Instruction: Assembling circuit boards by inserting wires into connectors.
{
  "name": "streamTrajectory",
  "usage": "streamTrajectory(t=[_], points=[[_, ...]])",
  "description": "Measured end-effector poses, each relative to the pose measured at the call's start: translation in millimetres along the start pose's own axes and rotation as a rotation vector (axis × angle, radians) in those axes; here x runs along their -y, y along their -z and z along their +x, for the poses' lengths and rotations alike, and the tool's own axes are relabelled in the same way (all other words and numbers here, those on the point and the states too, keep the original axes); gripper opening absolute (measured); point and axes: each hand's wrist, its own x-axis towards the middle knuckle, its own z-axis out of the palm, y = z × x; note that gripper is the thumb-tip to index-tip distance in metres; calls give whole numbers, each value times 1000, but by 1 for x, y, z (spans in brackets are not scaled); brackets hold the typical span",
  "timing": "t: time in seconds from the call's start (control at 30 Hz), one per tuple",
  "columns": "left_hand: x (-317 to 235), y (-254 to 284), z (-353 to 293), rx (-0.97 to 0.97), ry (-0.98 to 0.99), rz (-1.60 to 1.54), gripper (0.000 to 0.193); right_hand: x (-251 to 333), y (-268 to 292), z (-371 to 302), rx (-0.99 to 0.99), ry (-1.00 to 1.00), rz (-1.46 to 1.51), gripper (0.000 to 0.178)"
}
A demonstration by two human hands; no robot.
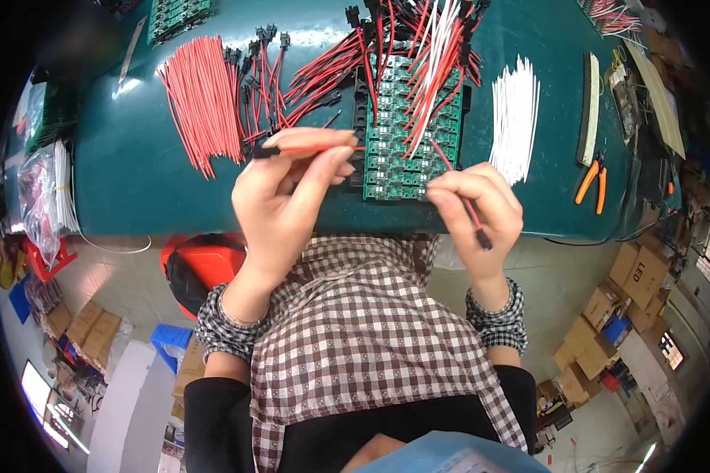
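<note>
"What's biggest around your grip?"

"The green table (177, 206), beneath my left hand (280, 201) and right hand (485, 206). Between them lies the circuit-board panel (380, 167), with a tangle of red, black and white leads (427, 98) over its far end."

"And the bundles?"

"The red wires (201, 102) lie beyond my left hand, off to its left; the white wires (515, 118), a narrower bunch, just beyond my right."

"Smaller still?"

"Orange-handled pliers (584, 185), well out to the right of my right hand."

"And in your fingers?"

"My left pinches a red lead (315, 148) between thumb and forefinger, its tip toward the panel; I can't tell if they touch. My right is narrow too, with a red-and-black lead (441, 154) running through it, one end over the panel. The smallest things are their black plugs (483, 239): one left of my left knuckles, one against my right palm."
</note>
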Motion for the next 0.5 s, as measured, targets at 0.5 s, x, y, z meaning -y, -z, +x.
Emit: streamTrajectory(t=[0.5], points=[[16, -2, 7, 4, 60, -26, 13, -8, -5, -5, -40, -194, 128, 7]])
